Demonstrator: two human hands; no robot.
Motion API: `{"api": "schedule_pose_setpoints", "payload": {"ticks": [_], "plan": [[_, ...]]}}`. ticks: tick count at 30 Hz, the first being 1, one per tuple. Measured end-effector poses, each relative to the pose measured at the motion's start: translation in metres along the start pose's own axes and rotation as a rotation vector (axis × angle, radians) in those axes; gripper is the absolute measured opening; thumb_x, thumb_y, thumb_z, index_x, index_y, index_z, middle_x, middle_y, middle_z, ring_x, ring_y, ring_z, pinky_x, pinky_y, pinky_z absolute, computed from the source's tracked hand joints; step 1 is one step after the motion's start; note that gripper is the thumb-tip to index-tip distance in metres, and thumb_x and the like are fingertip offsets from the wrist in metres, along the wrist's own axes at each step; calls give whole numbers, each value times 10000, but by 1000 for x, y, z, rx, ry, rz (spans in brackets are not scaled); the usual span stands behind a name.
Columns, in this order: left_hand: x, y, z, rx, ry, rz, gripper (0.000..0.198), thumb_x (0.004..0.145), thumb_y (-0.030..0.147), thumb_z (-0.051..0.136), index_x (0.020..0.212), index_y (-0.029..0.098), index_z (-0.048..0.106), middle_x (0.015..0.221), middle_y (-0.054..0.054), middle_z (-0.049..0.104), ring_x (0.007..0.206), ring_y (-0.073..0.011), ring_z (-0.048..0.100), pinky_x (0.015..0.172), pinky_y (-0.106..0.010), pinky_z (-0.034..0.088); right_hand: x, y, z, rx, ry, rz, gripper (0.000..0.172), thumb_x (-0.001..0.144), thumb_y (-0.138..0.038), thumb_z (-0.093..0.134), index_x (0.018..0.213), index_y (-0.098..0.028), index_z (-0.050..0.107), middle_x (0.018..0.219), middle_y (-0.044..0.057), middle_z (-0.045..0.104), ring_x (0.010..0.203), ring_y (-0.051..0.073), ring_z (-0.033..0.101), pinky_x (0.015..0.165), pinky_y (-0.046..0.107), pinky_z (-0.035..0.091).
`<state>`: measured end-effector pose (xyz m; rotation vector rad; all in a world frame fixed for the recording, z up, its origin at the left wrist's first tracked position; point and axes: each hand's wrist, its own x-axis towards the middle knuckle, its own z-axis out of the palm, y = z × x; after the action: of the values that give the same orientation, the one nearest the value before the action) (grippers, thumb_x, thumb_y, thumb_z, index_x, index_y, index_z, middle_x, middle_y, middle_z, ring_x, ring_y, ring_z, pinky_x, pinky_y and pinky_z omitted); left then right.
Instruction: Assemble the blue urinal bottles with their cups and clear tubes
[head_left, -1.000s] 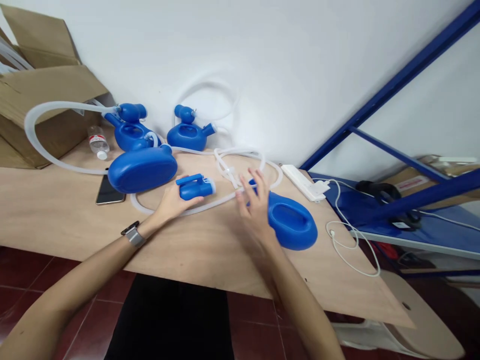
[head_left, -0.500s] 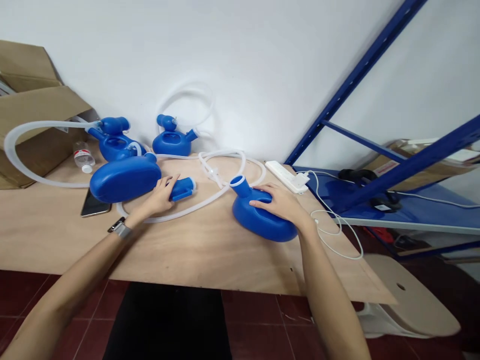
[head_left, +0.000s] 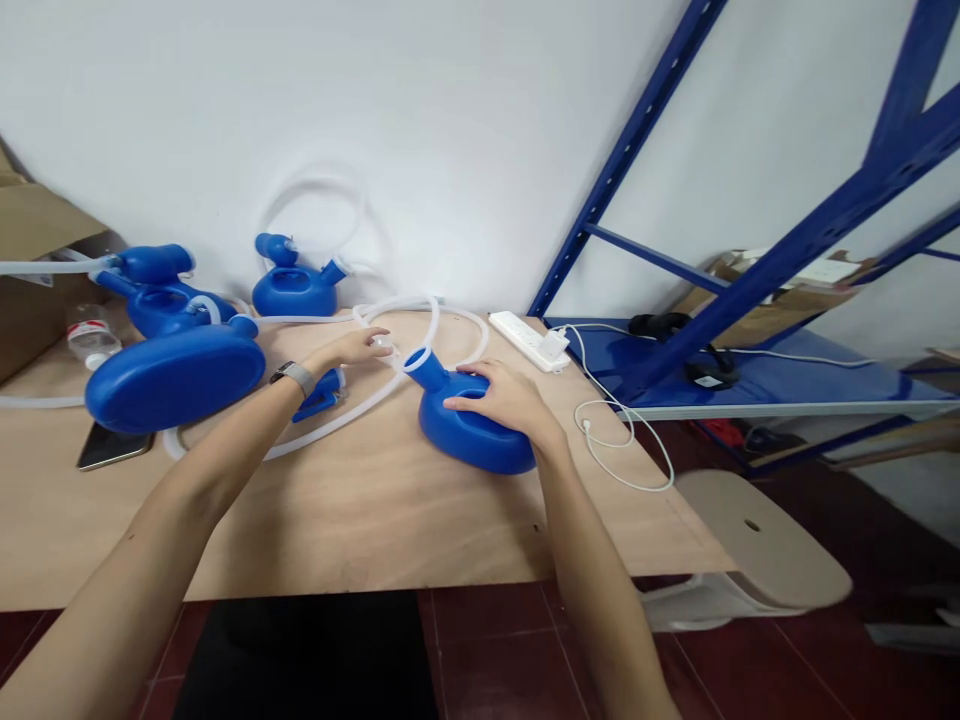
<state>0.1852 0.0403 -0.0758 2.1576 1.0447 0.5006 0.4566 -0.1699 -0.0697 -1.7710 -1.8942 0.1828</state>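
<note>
Wooden tabletop (head_left: 360, 530) under both our hands. Phone (head_left: 112, 447) lies well left of all our fingers, partly hidden by the large blue jug (head_left: 176, 378). Our right hand (head_left: 504, 395) has the blue jug (head_left: 472, 440): thumb on the near side of the handle, fingers bent over the far side, clasping it. So that jug sits right under those fingers; its open neck (head_left: 426, 368) tilts up and left past the thumb tip. Small blue part (head_left: 326, 390) is on our side of the left fingers, half hidden by the wrist. Our left hand (head_left: 349, 348) reaches forward, fingers extended, tips at a clear fitting (head_left: 382, 341); can't tell if they pinch it. White hose (head_left: 367, 405) loops around those tips. Power strip (head_left: 525, 338) sits beyond the right fingers. Farther back, a blue jug with cap (head_left: 295, 292) stands beyond the left fingers, by the wall (head_left: 450, 150).
</note>
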Motion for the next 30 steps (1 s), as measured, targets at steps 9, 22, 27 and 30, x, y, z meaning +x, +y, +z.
{"api": "schedule_pose_setpoints", "payload": {"ticks": [9, 22, 27, 30], "plan": [[-35, 29, -13, -589, 170, 23, 744, 889, 614, 813, 1511, 243, 646, 1426, -146, 718, 1158, -247, 764, 1042, -418, 613, 2, 2, 0, -3, 6, 29, 653, 792, -696, 881, 1282, -274, 790, 1383, 79, 769, 1260, 375, 728, 1148, 559, 539], [-75, 64, 83, -37, 365, 371, 720, 933, 536, 801, 1571, 279, 589, 1581, -126, 622, 1472, -340, 566, 1281, -547, 418, -3, -7, -2, -38, -21, 73, 662, 830, -666, 868, 1334, -248, 773, 1391, 104, 759, 1264, 386, 732, 1121, 540, 565], [-79, 61, 99, -139, 428, 338, 653, 998, 436, 733, 1599, 265, 544, 1637, -118, 576, 1542, -323, 518, 1329, -536, 371, -5, 0, -1, 69, -93, 9, 688, 845, -557, 881, 1428, -220, 735, 1489, 124, 714, 1360, 407, 689, 1202, 573, 522], [-77, 63, 107, -183, 489, 326, 630, 983, 370, 747, 1574, 237, 575, 1586, -136, 628, 1472, -333, 597, 1296, -537, 425, -5, 5, 0, 187, -127, -52, 643, 849, -466, 884, 1440, -255, 739, 1522, 97, 694, 1430, 414, 641, 1241, 582, 493]]}}
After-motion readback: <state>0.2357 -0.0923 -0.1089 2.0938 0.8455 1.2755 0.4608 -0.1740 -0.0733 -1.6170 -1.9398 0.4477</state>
